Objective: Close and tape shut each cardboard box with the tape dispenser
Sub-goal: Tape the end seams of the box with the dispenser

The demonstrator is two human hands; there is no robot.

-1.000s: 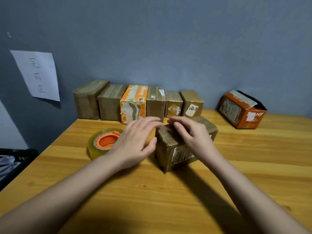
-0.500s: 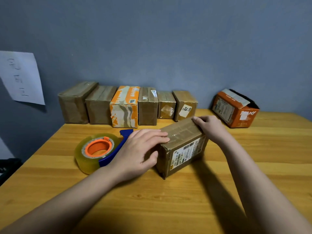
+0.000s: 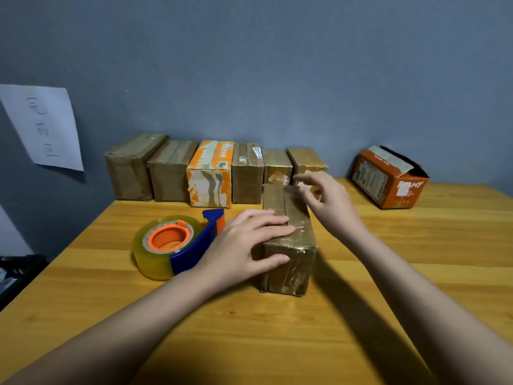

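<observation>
Brown taped box (image 3: 288, 240) sits mid-table (image 3: 277, 343); left hand (image 3: 244, 251) lies flat on it, fingers straight and together. Right hand (image 3: 327, 201) hovers over its far end, fingers loosely curled, holding nothing. Dispenser (image 3: 177, 245) lies left of the box.

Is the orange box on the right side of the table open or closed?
Open. The orange box lies tipped, and one flap stands away from a dark opening at its far end.

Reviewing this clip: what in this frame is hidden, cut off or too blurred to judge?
Head view only:
- Right hand: motion-blurred, so any touch on the brown box is unclear.
- The box's left face: hidden behind the left hand.
- Inside of the orange box: its dark opening faces away.
- Writing on the paper sheet: too faint, sheet cut by the left edge.
</observation>
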